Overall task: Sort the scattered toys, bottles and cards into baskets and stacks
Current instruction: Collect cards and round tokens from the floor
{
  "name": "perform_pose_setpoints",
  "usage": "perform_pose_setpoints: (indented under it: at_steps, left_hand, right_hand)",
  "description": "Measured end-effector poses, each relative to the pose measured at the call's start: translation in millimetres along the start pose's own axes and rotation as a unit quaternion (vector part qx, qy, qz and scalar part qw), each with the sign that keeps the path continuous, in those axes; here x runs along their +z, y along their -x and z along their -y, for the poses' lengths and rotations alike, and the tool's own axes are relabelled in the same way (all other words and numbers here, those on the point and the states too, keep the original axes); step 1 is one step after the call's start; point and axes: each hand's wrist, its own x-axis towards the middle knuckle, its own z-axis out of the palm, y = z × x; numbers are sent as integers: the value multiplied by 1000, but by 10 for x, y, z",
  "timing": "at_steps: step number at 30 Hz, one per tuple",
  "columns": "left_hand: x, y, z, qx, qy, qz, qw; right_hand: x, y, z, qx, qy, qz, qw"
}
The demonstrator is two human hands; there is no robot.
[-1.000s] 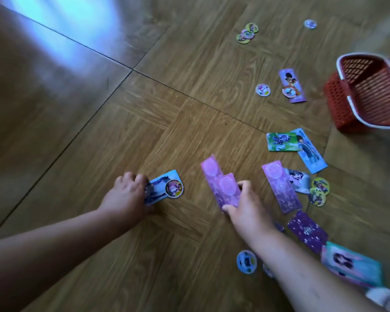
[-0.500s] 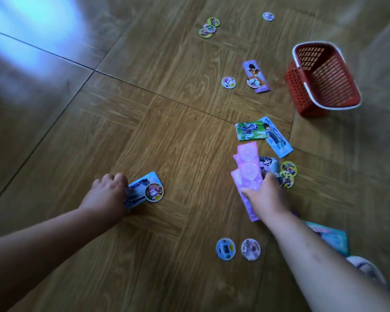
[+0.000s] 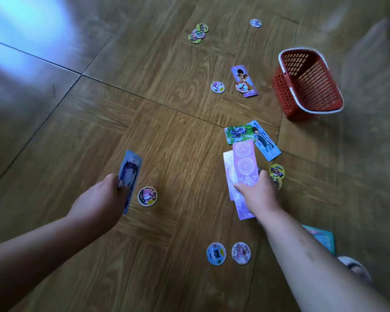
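My left hand (image 3: 101, 199) grips a blue picture card (image 3: 129, 174), lifted off the wooden floor and tilted on edge. A round disc (image 3: 147, 196) lies on the floor just right of it. My right hand (image 3: 260, 194) holds a fan of purple cards (image 3: 243, 167) above the floor. Past that fan lie a green card (image 3: 238, 134) and a blue card (image 3: 265, 140), overlapping. A yellow disc (image 3: 277, 172) sits right of my right hand. A purple card (image 3: 244, 81) with a disc on it lies farther off.
A red mesh basket (image 3: 306, 86) with a white rim stands at the right, nothing visible inside. Round discs lie scattered: three at the top (image 3: 198, 33), one (image 3: 255, 23) far off, one (image 3: 217, 87) mid-floor, two (image 3: 227, 253) near my right forearm. A teal card (image 3: 322, 238) lies lower right.
My left hand has lifted the blue card off the floor, leaving its disc behind. My right hand has gathered the purple cards into one fan and raised them.
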Motion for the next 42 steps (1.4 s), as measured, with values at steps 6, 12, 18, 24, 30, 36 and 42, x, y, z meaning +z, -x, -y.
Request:
perform_pose_setpoints:
  at_steps: [6, 12, 18, 24, 30, 36, 42]
  left_hand:
    - [92, -48, -159, 45, 147, -43, 987]
    - [242, -238, -640, 36, 316, 97, 943]
    - [366, -290, -965, -5, 418, 203, 885]
    - [471, -290, -1133, -22, 437, 252, 863]
    - [567, -308, -1337, -34, 468, 295, 832]
    - [507, -79, -1534, 29, 532, 401, 745]
    - [567, -86, -1483, 61, 432, 271, 858]
  right_hand:
    - [-334, -689, 5, 44, -63, -79, 994]
    - [-358, -1268, 183, 60, 44, -47, 996]
    - [-365, -1415, 185, 121, 79, -22, 989]
    - [-476, -1406, -97, 78, -101, -73, 989]
    - [-624, -677, -70, 41, -233, -66, 969]
    - [-256, 250, -12, -60, -139, 146, 978]
    - [-327, 460, -491, -53, -24, 1, 998]
